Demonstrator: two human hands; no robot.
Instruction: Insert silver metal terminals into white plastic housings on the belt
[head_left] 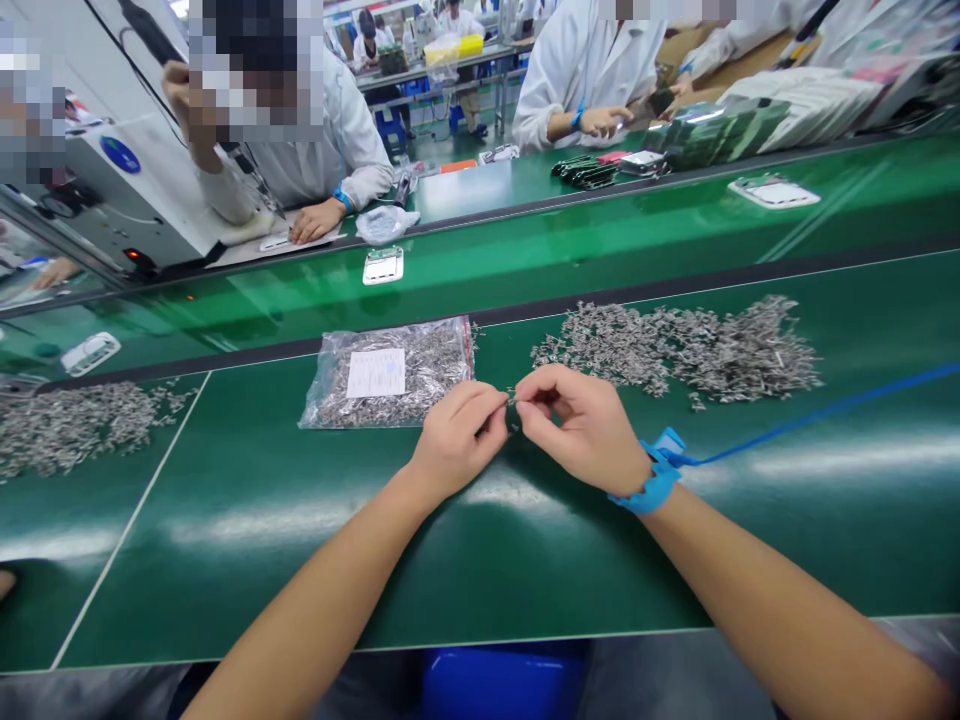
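Observation:
My left hand (459, 437) and my right hand (579, 422) meet fingertip to fingertip above the green bench. Both are closed in a pinch, with a small silvery metal part (511, 398) between them; its exact shape is too small to make out. Just left of the hands lies a clear plastic bag (439, 365) full of similar metal parts, with a white label (376, 373) on it. Beyond my right hand spreads a loose heap of small metal parts (637, 345). A blue wrist strap (651, 488) is around my right wrist.
Another heap of metal parts (82, 425) lies at the far left, past a white line (135, 522). Behind a dark ledge, a green conveyor belt (525, 255) carries white frame-like pieces (384, 266). Co-workers (330, 130) sit across it. A blue cord (825, 410) runs right from my strap.

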